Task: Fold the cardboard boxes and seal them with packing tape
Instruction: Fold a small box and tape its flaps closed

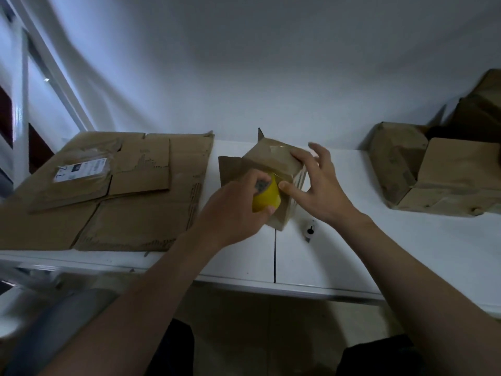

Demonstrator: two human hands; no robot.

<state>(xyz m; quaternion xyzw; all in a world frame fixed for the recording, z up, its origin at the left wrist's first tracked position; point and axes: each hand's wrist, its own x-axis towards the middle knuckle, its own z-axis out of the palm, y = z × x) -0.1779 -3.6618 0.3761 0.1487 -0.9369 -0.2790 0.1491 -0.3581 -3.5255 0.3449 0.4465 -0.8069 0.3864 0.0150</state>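
Observation:
A small brown cardboard box (273, 161) stands on the white table (406, 248), its top flaps folded down under glossy clear tape. My left hand (233, 210) grips a yellow roll of packing tape (267, 198) against the box's near side. My right hand (315, 185) rests on the box with fingers spread, the thumb pressing the tape down beside the roll. One loose flap sticks out to the left of the box.
Flattened cardboard boxes (116, 191) cover the table's left part, one with a white label. Folded boxes (433, 172) are piled at the right against the wall. A small white cutter (310, 230) lies just in front of the box. A table seam runs toward the front edge.

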